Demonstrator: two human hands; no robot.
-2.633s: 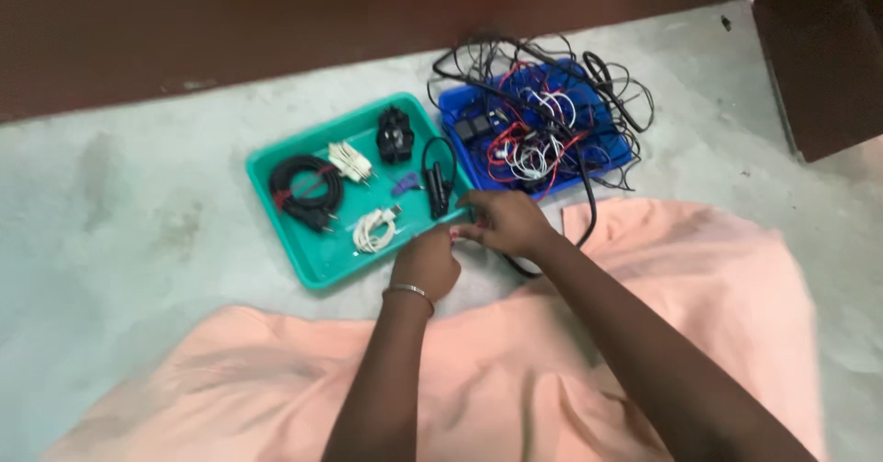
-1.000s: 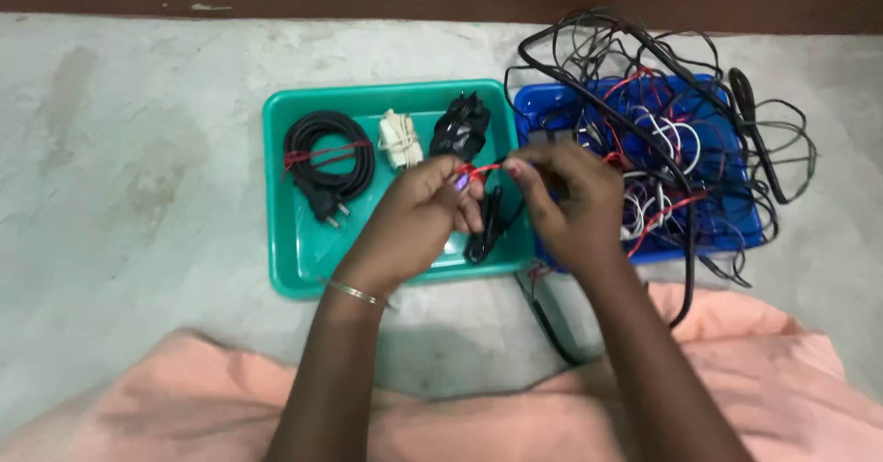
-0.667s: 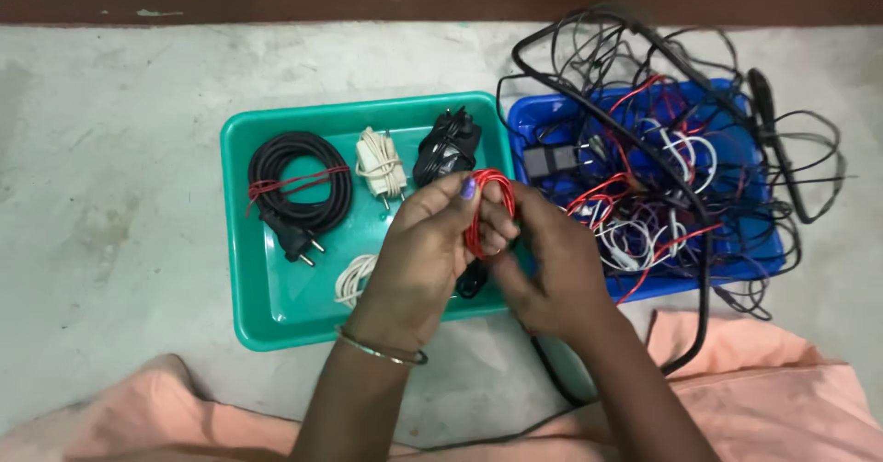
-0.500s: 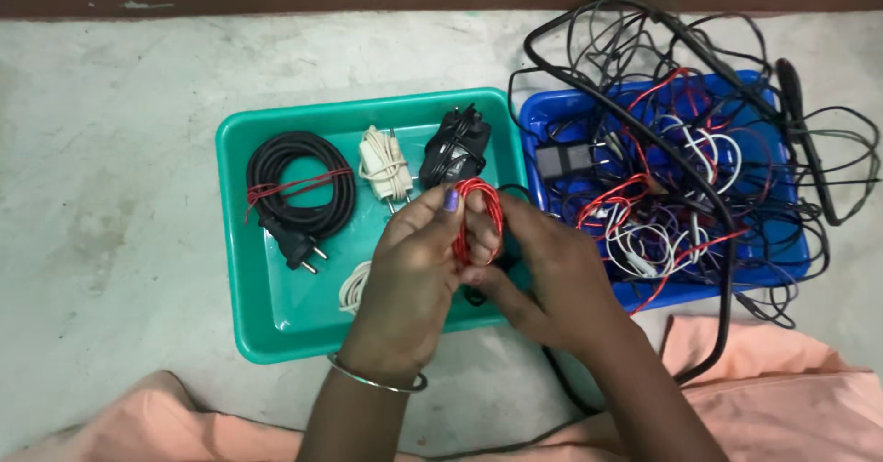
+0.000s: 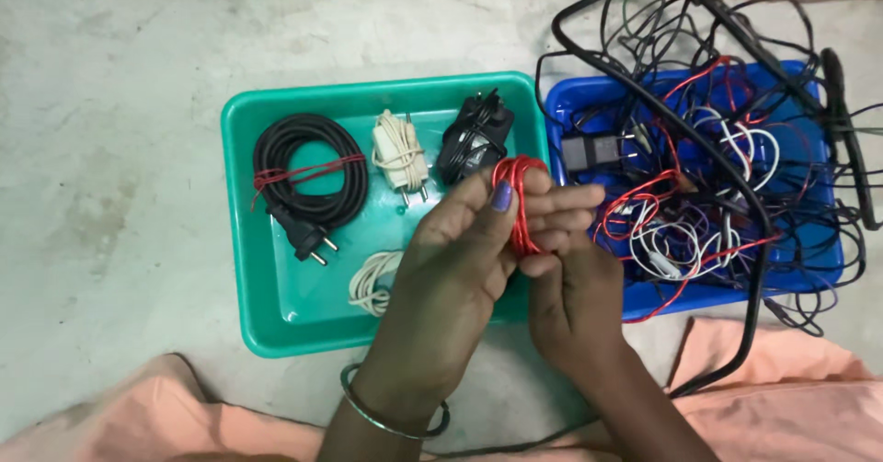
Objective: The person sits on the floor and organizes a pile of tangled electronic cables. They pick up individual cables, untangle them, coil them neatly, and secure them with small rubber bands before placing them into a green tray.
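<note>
A thin red wire [image 5: 518, 197] is wound in a small coil around the fingers of my left hand [image 5: 460, 260], which wears a metal bangle. My right hand [image 5: 575, 292] sits just under and to the right of it, pinching the lower part of the same coil. Both hands hover over the right edge of a green tray [image 5: 241, 241]. A red strand runs from the coil towards the tangle of cables [image 5: 699, 177] in the blue tray [image 5: 589, 94].
The green tray holds a coiled black power cable [image 5: 308, 172] tied with red wire, a white bundled cable [image 5: 398, 149], a black adapter [image 5: 474, 136] and a small white coil [image 5: 372, 283]. Black cables spill over the blue tray's edges. Peach cloth [image 5: 791, 416] covers my lap on the grey floor.
The red wire, earlier stretched between my two hands, is now wrapped into a coil around my left fingers. The view has shifted closer to the trays.
</note>
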